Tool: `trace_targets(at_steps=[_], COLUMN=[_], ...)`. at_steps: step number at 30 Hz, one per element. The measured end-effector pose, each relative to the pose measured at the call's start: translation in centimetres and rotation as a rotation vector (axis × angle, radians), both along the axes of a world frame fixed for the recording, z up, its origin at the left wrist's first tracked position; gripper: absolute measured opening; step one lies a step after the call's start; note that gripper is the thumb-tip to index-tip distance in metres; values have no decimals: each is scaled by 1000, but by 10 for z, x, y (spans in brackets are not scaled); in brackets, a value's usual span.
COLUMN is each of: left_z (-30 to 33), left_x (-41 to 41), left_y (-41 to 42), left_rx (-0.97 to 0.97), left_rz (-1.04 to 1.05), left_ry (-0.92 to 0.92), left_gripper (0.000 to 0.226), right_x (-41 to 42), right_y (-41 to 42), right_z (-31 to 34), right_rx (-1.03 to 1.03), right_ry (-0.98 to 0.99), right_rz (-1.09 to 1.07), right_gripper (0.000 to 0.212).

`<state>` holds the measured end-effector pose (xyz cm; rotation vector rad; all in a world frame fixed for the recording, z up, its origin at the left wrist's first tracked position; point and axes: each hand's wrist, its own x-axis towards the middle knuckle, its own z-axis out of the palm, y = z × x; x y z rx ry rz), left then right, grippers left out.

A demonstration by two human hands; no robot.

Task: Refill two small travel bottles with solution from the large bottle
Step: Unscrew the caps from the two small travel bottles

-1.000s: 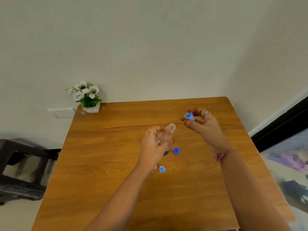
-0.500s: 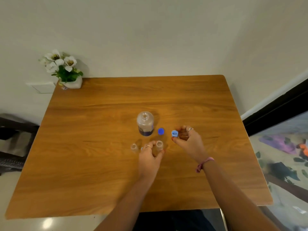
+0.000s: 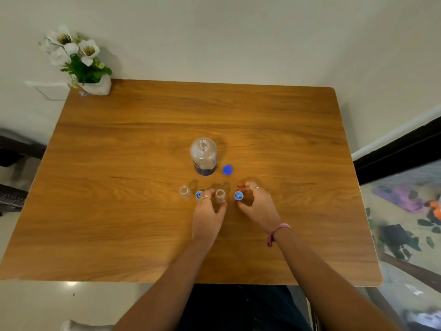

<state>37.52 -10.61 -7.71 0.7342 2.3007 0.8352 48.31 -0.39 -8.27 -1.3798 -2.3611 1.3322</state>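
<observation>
Setting down and uncapping, by the look of it: both small travel bottles stand open, so the pouring step seems next. Left hand (image 3: 208,216) curled round the nearer travel bottle (image 3: 220,196), thumb on one side and fingers on the other, steadying it upright just in front of the large bottle (image 3: 203,156). Right hand (image 3: 256,203) curled over a light blue cap (image 3: 238,195), fingers arched and thumb below; cap resting on the wooden table (image 3: 143,211), seemingly at the point of release, though true contact hard to confirm. Second travel bottle (image 3: 185,192) free-standing, in front of the large bottle and off to its left, with another light blue cap (image 3: 198,194) between it and the left hand's knuckles. Darker blue cap (image 3: 227,169) lying just right of the large bottle's base. Large bottle open-necked, upright, untouched, with dark liquid showing only near its base.

Next move, as a judgement: freeing the right hand from the cap, reaching beyond the held travel bottle to grasp the large bottle round its body, then tilting slowly toward a very narrow mouth. Steadying from the left hand likely needed; spill risk high, given light, easily tipped little bottles.
</observation>
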Motion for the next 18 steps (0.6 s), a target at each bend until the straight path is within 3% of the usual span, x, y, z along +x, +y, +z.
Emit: trace_targets(at_steps=[18], left_z=[0], left_x=[1], left_y=[-4], left_rx=[6], left_rz=[-26], left_ry=[3], left_gripper=[57], right_x=[2], right_y=[1], right_z=[-4], right_rx=[43], right_ry=[-42], right_rz=[55], right_gripper=[44])
